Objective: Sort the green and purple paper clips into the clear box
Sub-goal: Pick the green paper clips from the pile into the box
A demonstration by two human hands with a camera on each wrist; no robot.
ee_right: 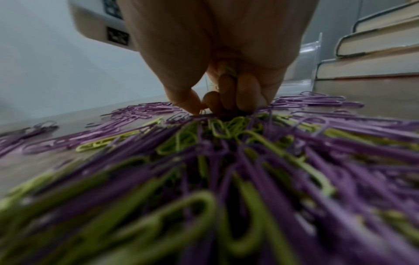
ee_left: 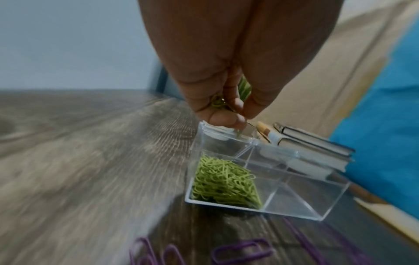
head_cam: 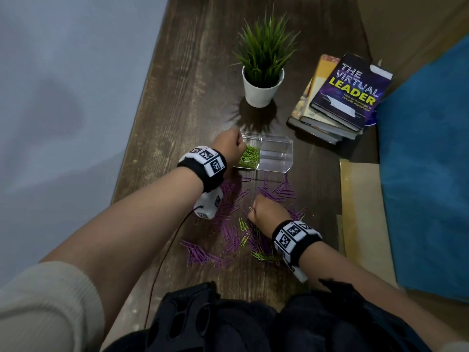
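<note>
A clear box [head_cam: 278, 162] with two compartments stands mid-table; the left one holds a heap of green paper clips [head_cam: 250, 155], the right one shows nothing inside. My left hand [head_cam: 234, 142] hovers over the box's [ee_left: 294, 202] left compartment, fingers curled round a few green clips [ee_left: 218, 103]; the heap [ee_left: 223, 184] lies below it. Nearer me, purple clips mixed with some green ones [head_cam: 232, 237] are scattered on the wood. My right hand [head_cam: 255, 210] is down on this pile [ee_right: 226, 152], thumb and forefinger [ee_right: 192, 102] pinching a thin clip, with green showing in the curled palm.
A potted grass plant [head_cam: 262, 82] stands behind the box. A stack of books [head_cam: 342, 97] lies at the back right. Brown card [head_cam: 363, 212] and a blue cloth [head_cam: 426, 161] lie along the right side. The table's left edge [head_cam: 132, 138] borders a pale wall.
</note>
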